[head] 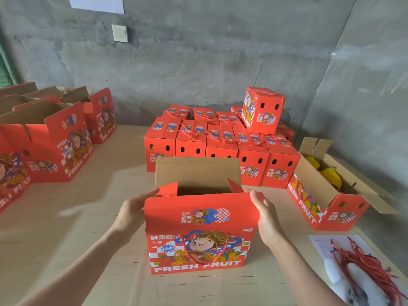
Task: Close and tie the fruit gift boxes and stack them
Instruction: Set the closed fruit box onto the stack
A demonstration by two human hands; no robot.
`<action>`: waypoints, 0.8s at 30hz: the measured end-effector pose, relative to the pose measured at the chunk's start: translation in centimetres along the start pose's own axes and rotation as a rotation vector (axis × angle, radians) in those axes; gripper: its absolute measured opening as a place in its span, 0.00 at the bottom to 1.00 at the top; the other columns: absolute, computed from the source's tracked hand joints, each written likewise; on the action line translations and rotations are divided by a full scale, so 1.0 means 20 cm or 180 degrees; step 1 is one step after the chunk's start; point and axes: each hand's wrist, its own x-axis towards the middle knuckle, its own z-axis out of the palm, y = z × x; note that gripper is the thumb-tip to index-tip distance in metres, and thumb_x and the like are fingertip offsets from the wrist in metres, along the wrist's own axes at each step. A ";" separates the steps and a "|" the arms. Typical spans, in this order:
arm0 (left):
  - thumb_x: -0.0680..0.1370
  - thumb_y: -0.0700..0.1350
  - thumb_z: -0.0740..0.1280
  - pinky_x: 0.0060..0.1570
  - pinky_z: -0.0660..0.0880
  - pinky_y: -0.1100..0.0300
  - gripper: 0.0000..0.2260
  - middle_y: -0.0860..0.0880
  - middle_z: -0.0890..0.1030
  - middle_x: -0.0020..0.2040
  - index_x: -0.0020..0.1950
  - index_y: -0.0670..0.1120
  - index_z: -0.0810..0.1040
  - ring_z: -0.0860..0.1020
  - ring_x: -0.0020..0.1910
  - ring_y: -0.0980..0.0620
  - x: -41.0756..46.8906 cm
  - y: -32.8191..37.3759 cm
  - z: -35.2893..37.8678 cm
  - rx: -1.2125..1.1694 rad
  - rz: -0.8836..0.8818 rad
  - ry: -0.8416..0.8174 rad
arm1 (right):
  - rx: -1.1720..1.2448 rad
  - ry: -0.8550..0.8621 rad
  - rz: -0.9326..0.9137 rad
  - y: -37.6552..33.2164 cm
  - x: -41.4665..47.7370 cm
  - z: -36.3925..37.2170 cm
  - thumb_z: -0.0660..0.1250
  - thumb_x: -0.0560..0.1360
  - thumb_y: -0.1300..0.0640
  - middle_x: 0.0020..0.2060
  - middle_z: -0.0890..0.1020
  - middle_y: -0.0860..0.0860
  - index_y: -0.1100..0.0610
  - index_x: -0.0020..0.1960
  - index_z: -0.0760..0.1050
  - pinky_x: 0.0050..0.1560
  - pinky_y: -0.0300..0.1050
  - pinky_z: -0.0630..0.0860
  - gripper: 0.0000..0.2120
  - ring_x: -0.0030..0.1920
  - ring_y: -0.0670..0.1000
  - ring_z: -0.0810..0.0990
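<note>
Open red gift box (198, 235) upright before closed stacked boxes (223, 138)

A grey concrete wall (198, 62) is rising behind a pale wooden table (66, 217), carrying a white switch plate (119, 33) and, higher up to its left, a white paper sheet (97, 3). A green strip (5, 62) is showing at the far left, and a printed white sheet (320, 246) is lying near the table's right edge.
</note>
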 end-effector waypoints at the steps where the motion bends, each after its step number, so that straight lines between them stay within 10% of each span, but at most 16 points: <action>1: 0.75 0.31 0.67 0.39 0.74 0.70 0.16 0.51 0.82 0.50 0.57 0.48 0.79 0.79 0.45 0.60 0.00 0.00 0.00 0.0185 0.0090 0.0152 | -0.0112 0.0006 0.0048 -0.01 0.00 0.00 0.67 0.58 0.26 0.51 0.83 0.60 0.59 0.50 0.78 0.62 0.57 0.72 0.39 0.56 0.60 0.80; 5: 0.73 0.27 0.62 0.31 0.71 0.71 0.15 0.56 0.81 0.37 0.42 0.47 0.78 0.78 0.38 0.55 0.02 -0.03 0.00 0.0692 0.0063 0.0065 | -0.0252 -0.0022 0.0531 -0.03 0.03 -0.02 0.61 0.63 0.29 0.53 0.83 0.59 0.62 0.58 0.77 0.66 0.57 0.70 0.41 0.58 0.59 0.79; 8: 0.78 0.32 0.56 0.43 0.74 0.65 0.22 0.56 0.85 0.42 0.40 0.51 0.85 0.81 0.40 0.62 -0.04 -0.09 -0.04 0.0072 -0.0057 -0.0206 | -0.0044 0.0059 0.0800 -0.02 0.01 0.00 0.62 0.66 0.32 0.65 0.76 0.56 0.57 0.68 0.72 0.71 0.59 0.63 0.39 0.67 0.57 0.72; 11: 0.84 0.54 0.47 0.52 0.71 0.59 0.26 0.52 0.84 0.53 0.49 0.52 0.85 0.81 0.49 0.60 -0.11 -0.14 -0.07 -0.0645 -0.0274 -0.0410 | 0.0092 0.0402 0.0793 0.01 -0.03 0.03 0.66 0.71 0.37 0.62 0.78 0.54 0.55 0.65 0.74 0.68 0.57 0.68 0.29 0.64 0.56 0.74; 14: 0.72 0.72 0.54 0.40 0.73 0.68 0.31 0.52 0.84 0.40 0.44 0.46 0.80 0.82 0.38 0.58 -0.13 -0.07 -0.01 0.0486 -0.0307 -0.0104 | -0.0372 0.0849 0.0255 0.02 -0.02 0.05 0.69 0.74 0.47 0.48 0.80 0.52 0.58 0.54 0.76 0.45 0.45 0.76 0.16 0.48 0.53 0.78; 19: 0.78 0.50 0.66 0.38 0.73 0.63 0.20 0.51 0.77 0.48 0.68 0.49 0.69 0.76 0.41 0.54 -0.11 0.03 0.09 0.0801 0.0320 0.0867 | -0.1857 0.0807 -0.1037 0.06 0.01 0.07 0.65 0.78 0.60 0.46 0.80 0.50 0.61 0.53 0.78 0.48 0.38 0.69 0.07 0.50 0.51 0.78; 24: 0.79 0.49 0.65 0.53 0.76 0.45 0.15 0.46 0.70 0.56 0.59 0.40 0.78 0.72 0.52 0.50 -0.10 -0.02 0.08 0.1540 0.0937 0.0518 | -0.2793 0.0654 -0.1541 0.15 -0.01 0.09 0.66 0.77 0.58 0.45 0.78 0.56 0.64 0.48 0.79 0.44 0.42 0.73 0.09 0.48 0.56 0.78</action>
